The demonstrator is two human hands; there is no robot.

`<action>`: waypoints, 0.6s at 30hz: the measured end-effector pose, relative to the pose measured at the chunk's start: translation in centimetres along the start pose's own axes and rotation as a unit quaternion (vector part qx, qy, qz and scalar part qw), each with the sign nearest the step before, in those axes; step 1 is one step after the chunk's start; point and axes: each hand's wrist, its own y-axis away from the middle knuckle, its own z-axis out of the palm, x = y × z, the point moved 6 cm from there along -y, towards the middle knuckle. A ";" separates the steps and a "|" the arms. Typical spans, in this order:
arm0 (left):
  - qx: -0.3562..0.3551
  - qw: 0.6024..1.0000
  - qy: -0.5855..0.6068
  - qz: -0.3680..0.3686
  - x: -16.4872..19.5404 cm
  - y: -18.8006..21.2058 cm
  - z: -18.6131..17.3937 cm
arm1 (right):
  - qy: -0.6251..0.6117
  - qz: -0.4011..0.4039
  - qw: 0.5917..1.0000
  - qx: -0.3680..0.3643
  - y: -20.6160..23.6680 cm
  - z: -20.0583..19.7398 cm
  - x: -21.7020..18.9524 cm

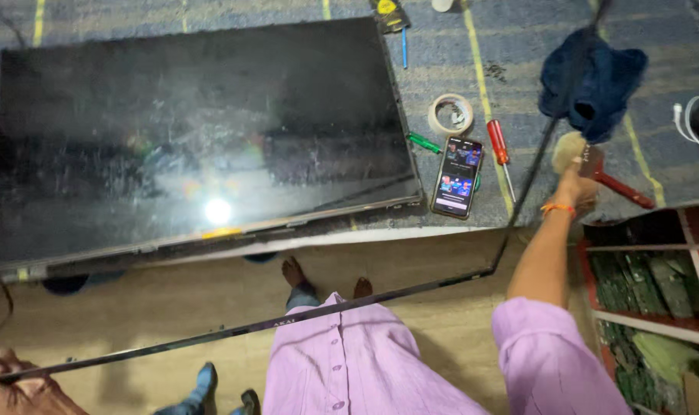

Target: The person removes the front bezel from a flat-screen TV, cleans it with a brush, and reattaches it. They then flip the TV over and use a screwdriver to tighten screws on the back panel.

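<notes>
Gripping bezel frame (411,294), right hand (574,189) outstretched

Right hand (574,187) grips a paint brush (595,165) out over the blue mat (442,54); a thin black frame strip (519,200) runs just to its left, cutting it off from the phone (458,177), red screwdriver (500,150) and tape roll (451,114). Beyond the hand, a blue cloth (595,77) blocks. Below it, a red-edged shelf of green boards (649,269) crowds in. Left hand (15,384) holds the strip's far end; bare wooden floor (173,300) lies open beyond it, up to the big dark screen panel (196,131).
</notes>
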 end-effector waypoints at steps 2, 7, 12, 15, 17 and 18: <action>0.005 1.000 -0.005 0.007 0.8 2.1 -0.3 | 0.016 0.054 0.998 0.008 -0.8 0.6 -0.2; 0.026 0.999 -0.025 0.024 2.0 5.5 -1.2 | -0.185 0.061 0.980 -0.040 -2.3 0.9 -2.0; 0.007 0.999 0.039 0.015 2.5 6.0 -1.0 | -0.579 -0.050 0.735 -0.350 1.9 -0.3 0.1; 0.007 0.999 0.006 0.034 2.7 5.9 -0.7 | -0.592 -0.108 0.714 -0.358 7.9 -1.3 5.0; -0.001 0.999 -0.012 0.038 2.8 4.8 -0.7 | -0.573 -0.084 0.711 -0.398 12.0 -0.7 7.1; -0.006 1.000 -0.005 0.028 2.7 3.8 -0.8 | -0.578 -0.066 0.691 -0.428 14.1 0.0 7.1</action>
